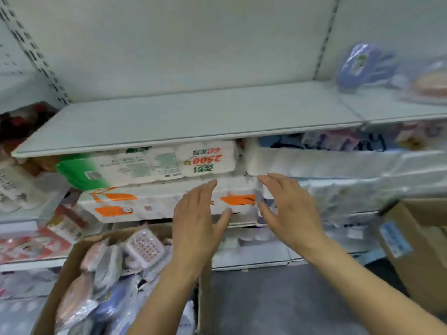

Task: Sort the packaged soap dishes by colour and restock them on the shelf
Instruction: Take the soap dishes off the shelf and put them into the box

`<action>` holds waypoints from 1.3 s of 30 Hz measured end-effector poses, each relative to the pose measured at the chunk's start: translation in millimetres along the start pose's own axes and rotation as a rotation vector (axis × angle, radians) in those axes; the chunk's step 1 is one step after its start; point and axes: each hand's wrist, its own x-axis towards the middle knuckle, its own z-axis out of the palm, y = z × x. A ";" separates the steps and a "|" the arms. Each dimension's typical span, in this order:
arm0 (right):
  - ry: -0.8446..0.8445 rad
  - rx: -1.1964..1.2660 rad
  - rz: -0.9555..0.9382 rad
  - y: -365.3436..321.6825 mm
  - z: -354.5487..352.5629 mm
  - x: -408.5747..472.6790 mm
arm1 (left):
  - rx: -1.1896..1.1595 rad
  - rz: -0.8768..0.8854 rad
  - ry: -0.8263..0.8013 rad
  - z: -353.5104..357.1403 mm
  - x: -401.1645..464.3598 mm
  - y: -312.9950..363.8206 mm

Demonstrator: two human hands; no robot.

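Observation:
A white metal shelf [193, 117] runs across the middle of the view. At its right end lies a blue packaged soap dish [360, 66], with a pink one [430, 83] beside it, blurred. A cardboard box [72, 257] at lower left holds several more wrapped dishes, among them a white one [145, 247], a pink one [77, 293] and a blue one [116, 303]. My left hand [198, 213] and my right hand [285, 209] hover below the shelf's front edge with straight fingers, palms facing each other. A thin strip of clear plastic [260, 204] shows by my right thumb; whether it is held is unclear.
Toilet-paper packs [150, 165] fill the level under the shelf, right behind my hands. A second cardboard box [423, 250] stands at the right. Grey floor [278, 298] lies between the boxes. More wrapped goods crowd the left shelves [29, 243].

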 end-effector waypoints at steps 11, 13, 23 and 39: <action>0.117 -0.159 0.251 214.8 -173.4 -57.6 | -0.047 0.388 -0.114 100.1 60.3 236.3; 0.086 -0.154 0.324 248.7 -193.2 -58.2 | -0.063 0.452 -0.175 120.0 78.2 274.5; 0.121 -0.229 0.397 440.6 -271.8 -5.7 | -0.119 0.597 -0.186 235.7 196.9 429.4; -0.031 -0.045 0.393 717.9 -323.4 174.7 | -0.077 0.248 -0.317 380.4 453.8 561.1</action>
